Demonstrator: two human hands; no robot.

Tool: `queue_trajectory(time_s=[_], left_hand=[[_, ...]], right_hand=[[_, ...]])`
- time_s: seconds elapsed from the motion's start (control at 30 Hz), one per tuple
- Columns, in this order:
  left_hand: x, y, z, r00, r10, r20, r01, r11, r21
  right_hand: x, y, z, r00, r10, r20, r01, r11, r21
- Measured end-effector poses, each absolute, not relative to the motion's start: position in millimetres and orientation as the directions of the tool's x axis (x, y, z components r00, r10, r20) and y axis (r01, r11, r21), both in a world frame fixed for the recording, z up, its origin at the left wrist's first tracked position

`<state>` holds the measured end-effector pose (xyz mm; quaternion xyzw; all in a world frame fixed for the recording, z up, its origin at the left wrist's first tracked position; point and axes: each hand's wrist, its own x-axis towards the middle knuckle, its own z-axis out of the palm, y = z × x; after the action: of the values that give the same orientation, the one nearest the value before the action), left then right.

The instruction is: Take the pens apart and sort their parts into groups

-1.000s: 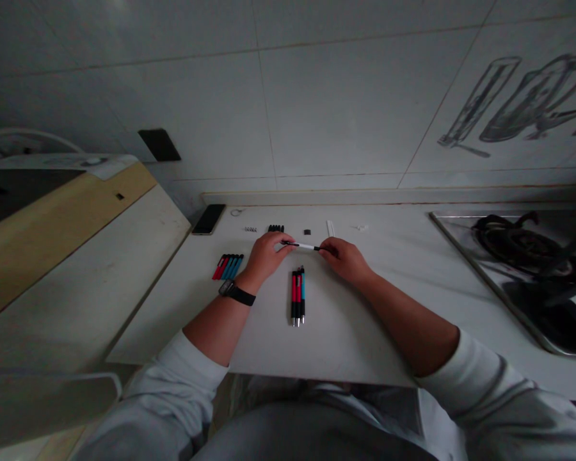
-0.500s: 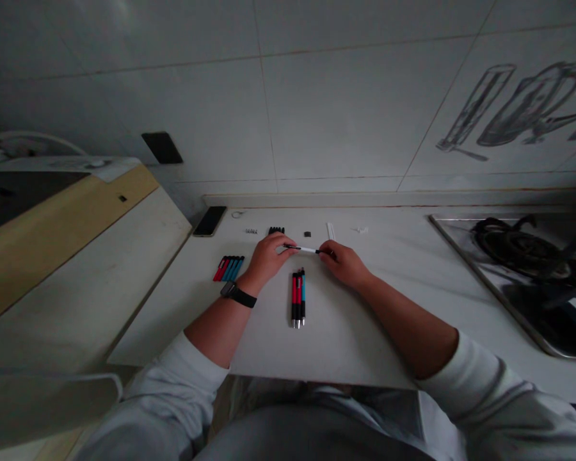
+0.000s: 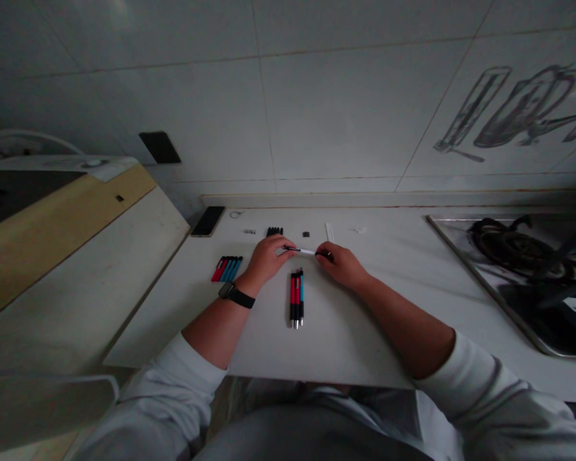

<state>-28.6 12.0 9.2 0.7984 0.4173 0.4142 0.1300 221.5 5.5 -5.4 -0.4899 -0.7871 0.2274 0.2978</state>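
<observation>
Above the middle of the counter, my left hand (image 3: 269, 254) pinches the dark end of a thin pen refill (image 3: 307, 251) with a white tube. My right hand (image 3: 340, 263) closes on its other end, where a black part shows between the fingers. The refill lies nearly level between both hands. Just below it, three pens (image 3: 296, 299), two red and one blue, rest side by side with metal tips toward me. Left of my left wrist is a row of red and blue pen barrels (image 3: 227, 269). Several black grips (image 3: 274, 231) sit right behind my left hand.
Along the back lie small springs (image 3: 249, 231), a ring (image 3: 236, 214), small dark pieces (image 3: 306, 234), white refills (image 3: 329, 232) and small white pieces (image 3: 358, 230). A phone (image 3: 208, 221) is at the back left. On the right is a gas stove (image 3: 504, 256).
Both hands keep their hold on the refill, with almost no movement. The whole view has shifted very slightly; the objects on the counter stay where they were.
</observation>
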Motion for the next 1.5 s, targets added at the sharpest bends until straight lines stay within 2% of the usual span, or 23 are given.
queue_trajectory(time_s=[0.33,0.53,0.7,0.9,1.03,1.27,1.5], left_hand=[[-28,13,5,0.304,0.772,0.557,0.546,-0.621,0.562],[-28,14,7,0.294,0.791,0.537,0.546,-0.600,0.584],[-29,16,6,0.239,0.817,0.525,0.532,-0.563,0.633],[-35,22,0,0.102,0.891,0.442,0.546,-0.421,0.724],[-36,22,-1,0.138,0.890,0.434,0.631,-0.417,0.655],[-29,14,3,0.307,0.830,0.466,0.680,-0.534,0.503],[-26,11,6,0.294,0.834,0.467,0.689,-0.524,0.501]], right_hand=[[221,5,-5,-0.336,0.911,0.239,0.617,0.404,-0.675],[221,3,-1,-0.365,0.901,0.235,0.646,0.427,-0.633],[221,2,2,-0.337,0.912,0.234,0.664,0.406,-0.628],[224,4,2,-0.231,0.940,0.250,0.749,0.336,-0.572],[224,4,2,-0.175,0.956,0.237,0.785,0.281,-0.552],[222,3,0,-0.227,0.956,0.184,0.796,0.291,-0.531],[222,5,-4,-0.245,0.952,0.181,0.787,0.305,-0.536]])
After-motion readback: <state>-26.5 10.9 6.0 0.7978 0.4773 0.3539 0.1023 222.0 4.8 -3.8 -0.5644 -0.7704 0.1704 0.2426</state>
